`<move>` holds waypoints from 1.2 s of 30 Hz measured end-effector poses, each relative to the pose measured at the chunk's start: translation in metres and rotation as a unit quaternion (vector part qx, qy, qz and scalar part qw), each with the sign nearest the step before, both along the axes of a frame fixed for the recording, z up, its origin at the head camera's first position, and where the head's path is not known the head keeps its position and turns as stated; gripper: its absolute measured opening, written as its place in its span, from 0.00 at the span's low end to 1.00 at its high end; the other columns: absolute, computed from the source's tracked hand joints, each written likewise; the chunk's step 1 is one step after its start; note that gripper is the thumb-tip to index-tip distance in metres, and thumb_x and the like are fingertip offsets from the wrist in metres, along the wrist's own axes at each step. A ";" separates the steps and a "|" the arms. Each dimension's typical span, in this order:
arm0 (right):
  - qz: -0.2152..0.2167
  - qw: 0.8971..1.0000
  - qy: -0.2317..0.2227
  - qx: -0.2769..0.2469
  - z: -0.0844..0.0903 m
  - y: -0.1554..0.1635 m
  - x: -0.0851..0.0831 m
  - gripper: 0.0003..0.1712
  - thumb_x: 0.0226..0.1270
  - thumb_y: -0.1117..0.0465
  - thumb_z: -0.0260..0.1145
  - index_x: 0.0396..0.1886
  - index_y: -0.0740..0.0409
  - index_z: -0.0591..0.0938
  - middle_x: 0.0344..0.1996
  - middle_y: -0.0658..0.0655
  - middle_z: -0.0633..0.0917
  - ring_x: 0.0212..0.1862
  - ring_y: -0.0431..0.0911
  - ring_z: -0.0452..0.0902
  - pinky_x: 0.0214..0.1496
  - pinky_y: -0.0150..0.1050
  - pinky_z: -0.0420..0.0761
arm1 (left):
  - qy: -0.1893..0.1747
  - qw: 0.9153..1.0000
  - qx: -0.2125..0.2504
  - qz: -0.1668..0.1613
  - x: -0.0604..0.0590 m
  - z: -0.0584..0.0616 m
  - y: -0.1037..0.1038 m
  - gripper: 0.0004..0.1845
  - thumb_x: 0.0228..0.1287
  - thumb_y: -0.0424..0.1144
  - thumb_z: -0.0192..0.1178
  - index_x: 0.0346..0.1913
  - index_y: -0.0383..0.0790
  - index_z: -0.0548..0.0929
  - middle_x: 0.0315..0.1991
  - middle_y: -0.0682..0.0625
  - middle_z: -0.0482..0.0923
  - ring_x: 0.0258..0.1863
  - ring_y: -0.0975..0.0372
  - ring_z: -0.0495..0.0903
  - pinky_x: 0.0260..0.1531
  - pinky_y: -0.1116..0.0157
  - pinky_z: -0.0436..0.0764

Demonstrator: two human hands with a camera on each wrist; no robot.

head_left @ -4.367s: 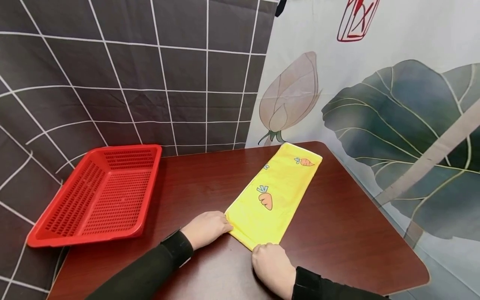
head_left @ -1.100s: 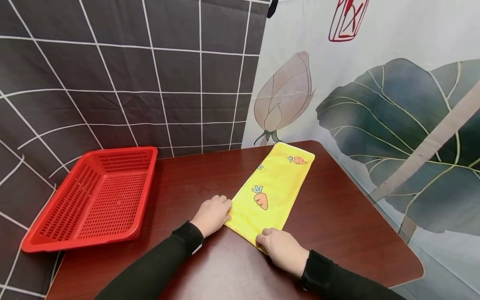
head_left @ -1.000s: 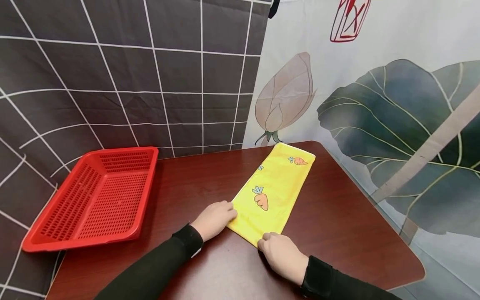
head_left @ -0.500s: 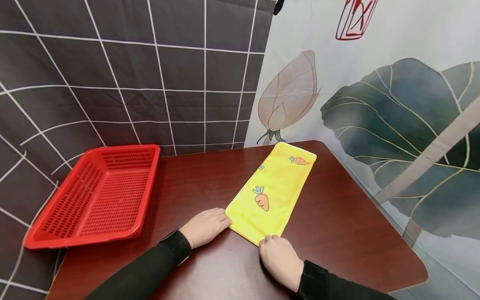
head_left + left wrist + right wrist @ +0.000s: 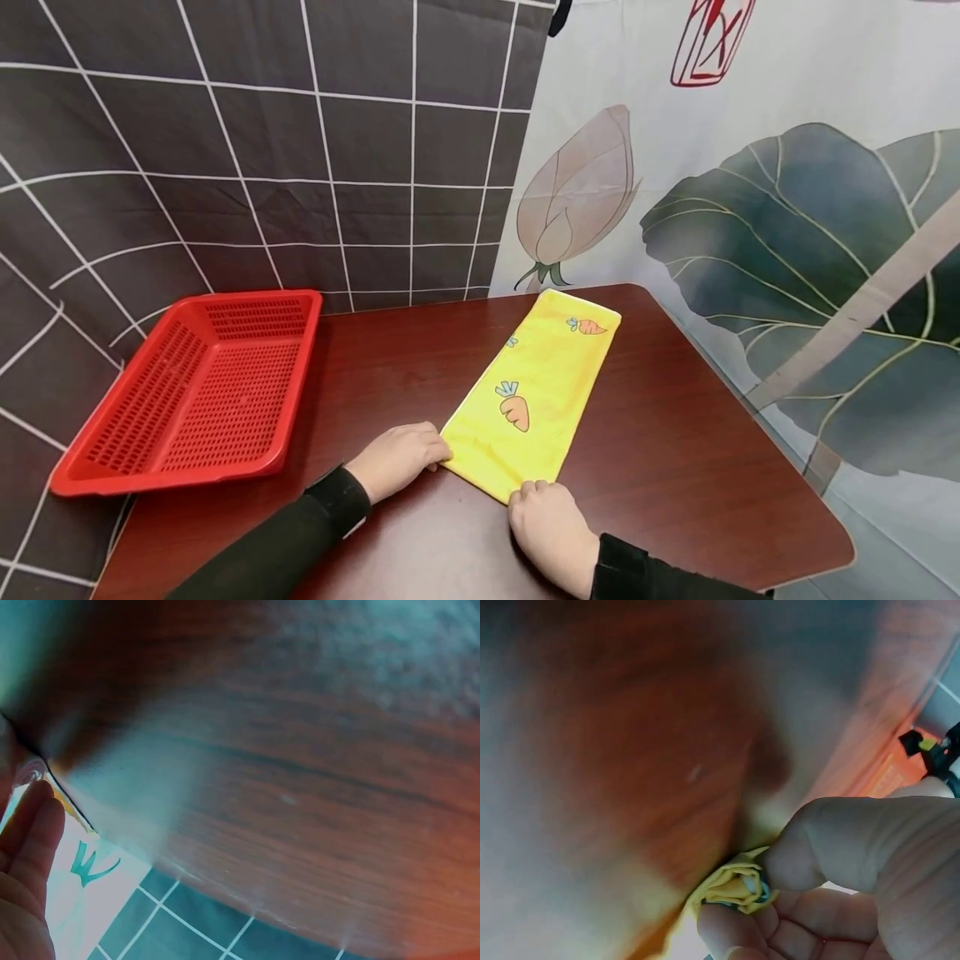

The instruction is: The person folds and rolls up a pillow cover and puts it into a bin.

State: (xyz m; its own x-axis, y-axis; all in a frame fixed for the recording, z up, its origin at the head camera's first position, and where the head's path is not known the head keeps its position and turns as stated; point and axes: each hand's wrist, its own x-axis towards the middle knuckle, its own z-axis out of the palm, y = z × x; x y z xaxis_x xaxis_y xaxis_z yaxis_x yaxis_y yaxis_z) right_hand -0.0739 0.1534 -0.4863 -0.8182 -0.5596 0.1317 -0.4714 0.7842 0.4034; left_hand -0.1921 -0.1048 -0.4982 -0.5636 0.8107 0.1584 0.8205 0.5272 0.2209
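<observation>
Well, both hands are busy at the near end of one yellow cloth (image 5: 547, 375). The left hand (image 5: 399, 460) pinches its near left corner; a bit of rolled end shows in the left wrist view, close against those fingertips, though the fingers hide part of it. The right hand (image 5: 553, 533) has the near right corner, thumb and fingers drawn in tight around a small roll (image 5: 731, 891), its layers curled one inside another.

Ahead of the two grips the cloth runs off as a long flat strip on the brown table (image 5: 660, 467), slanting to the right, with its far end close to the table's back edge. A plump carrot print (image 5: 514, 413) sits a little beyond the left hand's grip and to its right; a slimmer carrot (image 5: 591, 327) marks the far end.

Off to the left hand's left, and farther back, there's a red basket (image 5: 240, 375), well apart from the cloth. Behind everything hangs a dark checked curtain (image 5: 367, 142), and beyond the right hand, up and to the right, a pale hanging (image 5: 600, 58) with a flower bud and a big leaf.
</observation>
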 end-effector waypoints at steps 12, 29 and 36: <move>0.021 0.984 -0.128 -0.120 0.003 0.007 -0.002 0.14 0.68 0.67 0.67 0.24 0.54 0.74 0.18 0.49 0.73 0.21 0.42 0.71 0.24 0.34 0.72 | 0.102 0.995 -0.005 -0.007 0.002 -0.006 -0.003 0.09 0.69 0.35 0.70 0.45 0.54 0.92 0.36 0.61 0.86 0.38 0.65 0.74 0.43 0.71 0.78; -0.014 0.889 -0.339 -0.306 0.017 0.044 -0.043 0.11 0.61 0.68 0.74 0.26 0.52 0.81 0.23 0.42 0.79 0.26 0.31 0.69 0.32 0.29 0.74 | 0.083 0.996 0.016 -0.012 0.002 -0.008 -0.006 0.09 0.62 0.39 0.77 0.43 0.55 0.92 0.38 0.63 0.88 0.37 0.66 0.76 0.39 0.74 0.77; -0.023 0.886 -0.340 -0.315 0.015 0.044 -0.044 0.13 0.60 0.67 0.76 0.24 0.51 0.80 0.21 0.42 0.78 0.25 0.31 0.68 0.30 0.30 0.73 | 0.095 0.995 0.024 -0.001 0.005 -0.011 -0.010 0.09 0.60 0.37 0.78 0.42 0.53 0.93 0.42 0.58 0.85 0.42 0.64 0.79 0.43 0.70 0.81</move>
State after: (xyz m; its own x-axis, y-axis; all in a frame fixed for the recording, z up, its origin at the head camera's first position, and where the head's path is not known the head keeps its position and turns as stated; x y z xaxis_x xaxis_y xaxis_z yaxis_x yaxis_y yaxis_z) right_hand -0.1181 0.1971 -0.4708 -0.8481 -0.5146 -0.1262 -0.3996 0.7777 -0.4853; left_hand -0.1869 -0.1145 -0.5092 -0.5177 0.8010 0.3007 0.8511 0.5178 0.0861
